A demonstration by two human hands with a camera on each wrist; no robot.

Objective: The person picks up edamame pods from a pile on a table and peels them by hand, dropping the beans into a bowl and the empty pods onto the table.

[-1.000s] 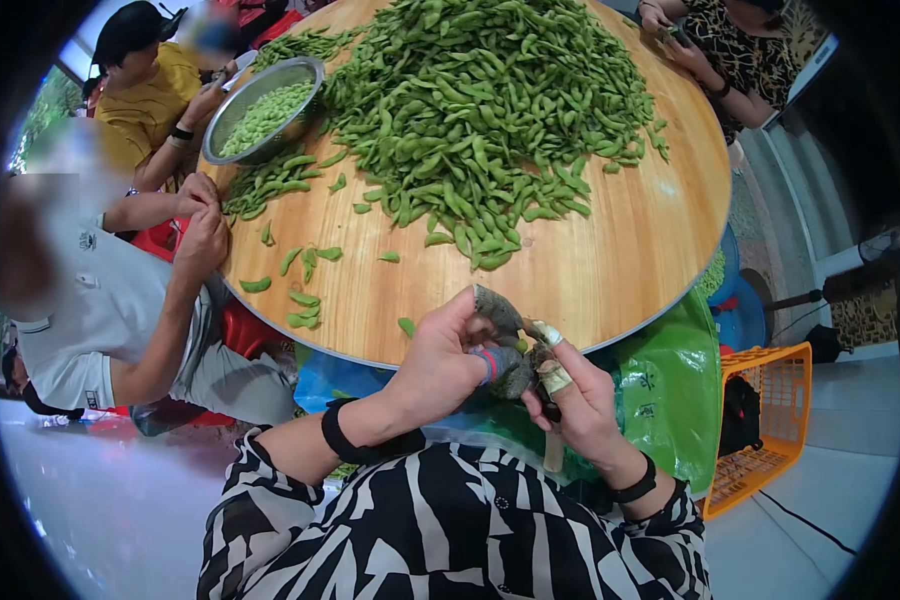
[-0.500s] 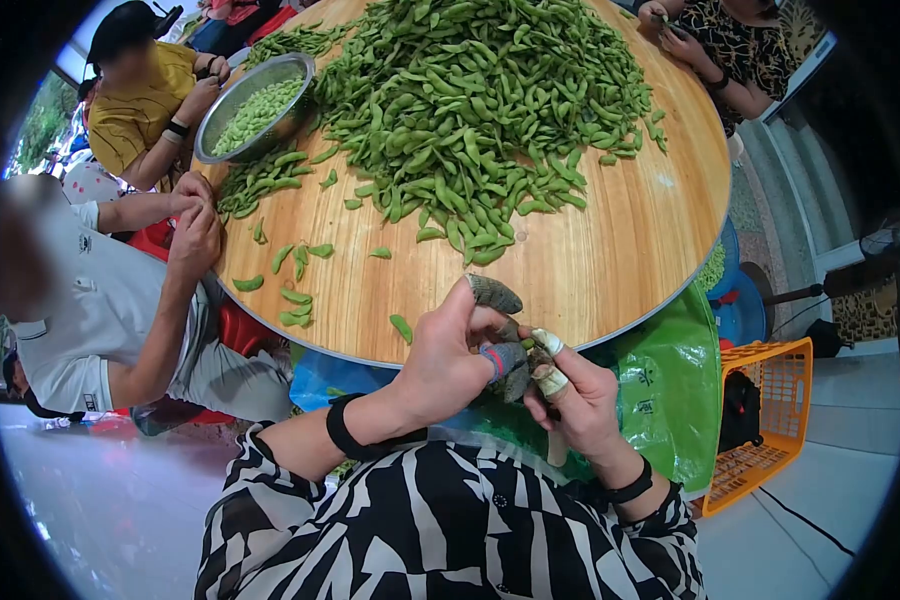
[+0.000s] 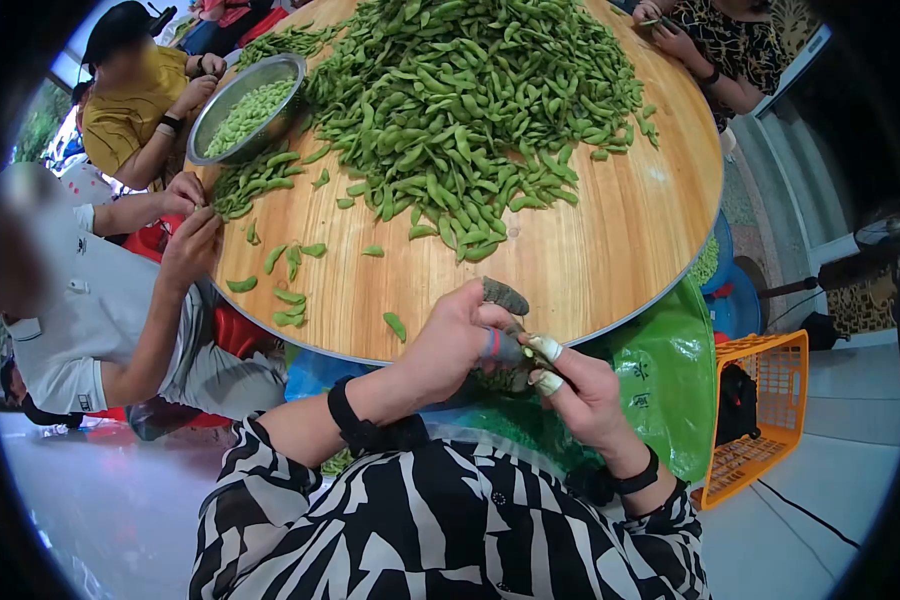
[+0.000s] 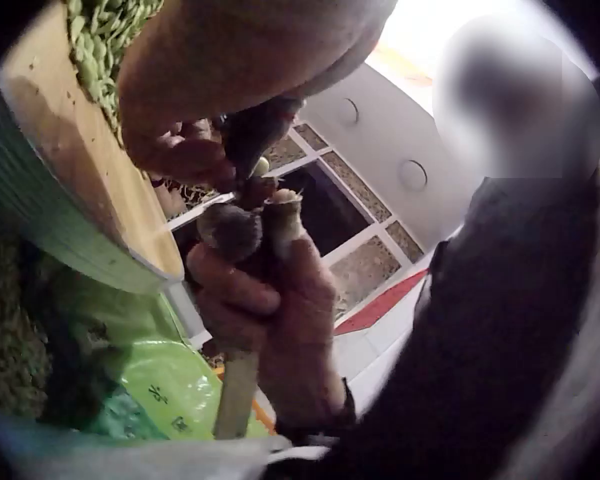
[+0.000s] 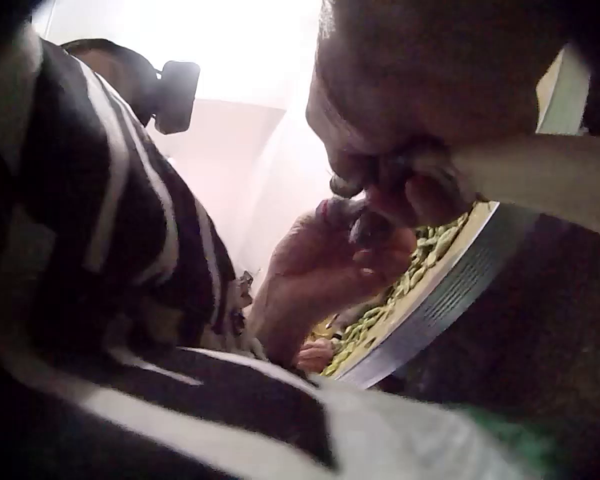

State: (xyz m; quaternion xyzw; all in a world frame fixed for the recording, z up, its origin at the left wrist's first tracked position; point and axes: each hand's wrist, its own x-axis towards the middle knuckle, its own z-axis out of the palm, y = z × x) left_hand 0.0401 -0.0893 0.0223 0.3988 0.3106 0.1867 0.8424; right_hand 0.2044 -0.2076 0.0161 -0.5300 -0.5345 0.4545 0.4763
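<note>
I set the left hand (image 3: pixel 440 345) and right hand (image 3: pixel 585 395) with their fingertips nearly meeting. The left hand had its lower fingers curled on the pod (image 3: pixel 528 352), one covered digit standing apart; the right hand pinched the pod between taped thumb and finger. Grey covers (image 3: pixel 506 296) sheathed left digits; pale tape (image 3: pixel 547 347) wrapped right ones.

The pod was located between both sets of fingertips, just off the near rim of the table (image 3: pixel 610 235). Beyond the hands, the heap (image 3: pixel 470 110) occupied the table's far part. Loose pods (image 3: pixel 288 297) lay to its left, near the rim, and the bowl (image 3: pixel 288 110) of pale green beans (image 3: pixel 250 118) stood farther up. A white-shirted person (image 3: pixel 120 290) worked at the left rim. A green bag (image 3: pixel 670 380) hung below the right rim; the crate (image 3: pixel 760 410) stood to its right.

Obstructions: the fingers covered most of the pod, and each wrist view was partly blocked by a hand. Visible part of the pod: a small light green spot. Its full outline and whether it was split I could not tell.
</note>
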